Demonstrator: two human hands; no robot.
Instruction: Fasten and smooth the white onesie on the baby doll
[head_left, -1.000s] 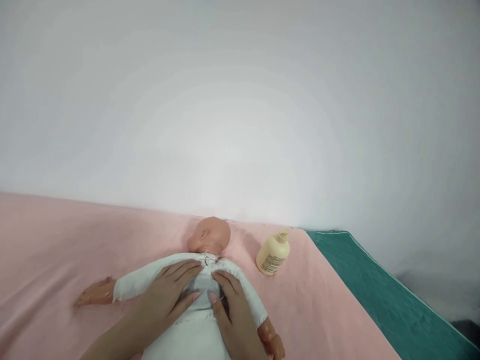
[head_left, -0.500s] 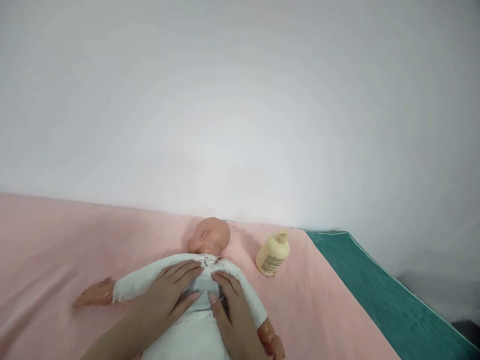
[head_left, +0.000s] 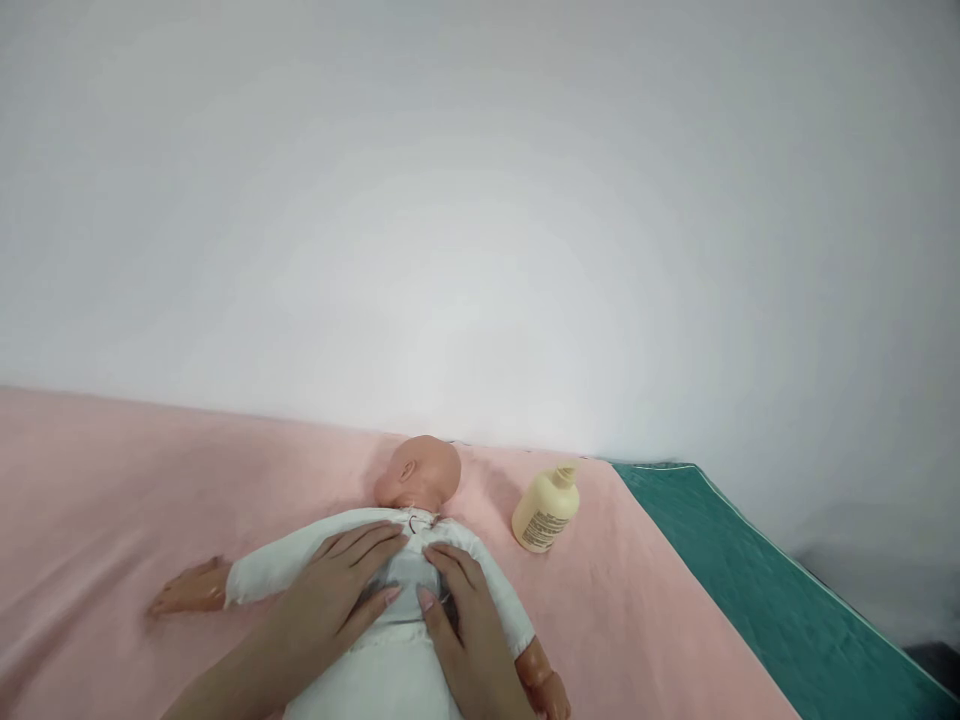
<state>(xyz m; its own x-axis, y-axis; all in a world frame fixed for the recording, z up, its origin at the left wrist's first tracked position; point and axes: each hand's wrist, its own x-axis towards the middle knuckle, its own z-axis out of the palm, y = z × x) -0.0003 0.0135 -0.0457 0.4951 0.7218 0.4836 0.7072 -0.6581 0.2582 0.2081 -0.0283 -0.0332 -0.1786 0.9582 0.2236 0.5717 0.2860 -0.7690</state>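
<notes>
A baby doll (head_left: 397,655) with a white cloth body lies on a pink sheet, its head turned to the left and its back toward me. My left hand (head_left: 345,575) rests on the left side of the doll's upper back, fingers stretched out and thumb apart. On the right side of the back lies my right hand (head_left: 465,610), also with extended fingers. Between the two hands a greyish, see-through panel (head_left: 409,585) shows on the doll's back. Neither hand grips anything.
A pale yellow pump bottle (head_left: 546,512) stands on the pink sheet (head_left: 637,620), right of the doll's head. Further right is a green surface (head_left: 765,575) with a light edge. Behind everything rises a white wall (head_left: 480,220).
</notes>
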